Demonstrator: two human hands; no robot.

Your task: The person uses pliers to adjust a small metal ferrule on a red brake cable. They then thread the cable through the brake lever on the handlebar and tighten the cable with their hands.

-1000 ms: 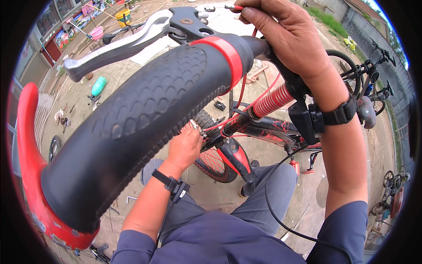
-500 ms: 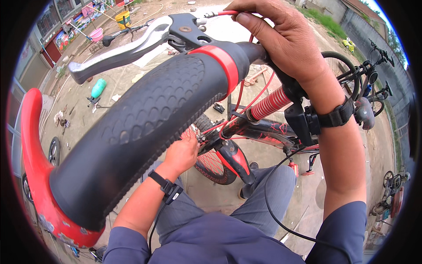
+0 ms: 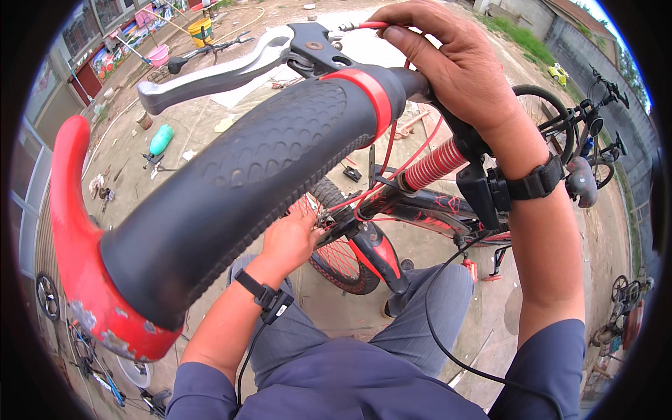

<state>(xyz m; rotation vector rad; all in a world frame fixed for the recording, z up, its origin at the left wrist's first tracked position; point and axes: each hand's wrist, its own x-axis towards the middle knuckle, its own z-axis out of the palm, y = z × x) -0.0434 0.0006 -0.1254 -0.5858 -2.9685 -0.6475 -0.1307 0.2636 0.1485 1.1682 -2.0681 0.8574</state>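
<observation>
A black handlebar grip (image 3: 231,175) with a red collar and a scuffed red bar end (image 3: 77,231) crosses close in front. Beyond it sits a silver brake lever (image 3: 217,70) on a black bracket. My right hand (image 3: 465,73) lies over the handlebar's middle, its thumb and forefinger pinching the red brake cable (image 3: 373,25) beside the bracket. Lower down, my left hand (image 3: 288,239) is closed at the brake parts by the fork (image 3: 378,253) and front wheel (image 3: 336,269). Its fingertips are partly hidden, so what they grip cannot be made out.
Other bicycles (image 3: 591,115) stand by the wall on the right. A green bottle (image 3: 161,139), a loose wheel (image 3: 47,295) and small parts lie on the ground at left. A yellow bucket (image 3: 201,31) and pink basin (image 3: 159,54) are farther back. A black cord (image 3: 428,308) hangs from my right wrist.
The grip, bar end and brake lever have shifted to the right, with the bar end also rising. My right hand moved slightly right, still pinching the cable. My left hand stays nearly in place.
</observation>
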